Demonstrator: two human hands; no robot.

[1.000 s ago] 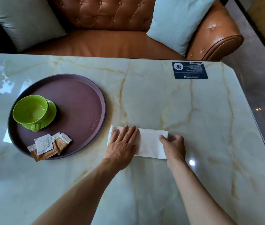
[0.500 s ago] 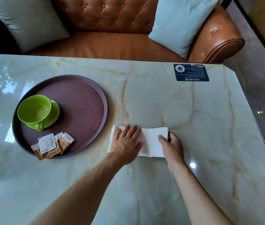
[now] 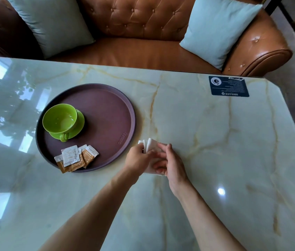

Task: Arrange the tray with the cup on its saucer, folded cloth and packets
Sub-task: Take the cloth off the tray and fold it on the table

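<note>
A round brown tray lies on the marble table at left. On its left side a green cup stands on a green saucer. Several brown and white packets lie at the tray's near edge, one corner overhanging the rim. Just right of the tray, a white cloth is folded over and held between my left hand and my right hand. Both hands grip it close together, and most of the cloth is hidden by my fingers.
The marble table is glossy with yellow veins; a dark blue card is stuck near its far right corner. Behind the table stands a brown leather sofa with two pale blue cushions.
The cloth lay flat and long under both hands; my right hand has brought its right end over to the left, and both hands now hold the folded bundle together.
</note>
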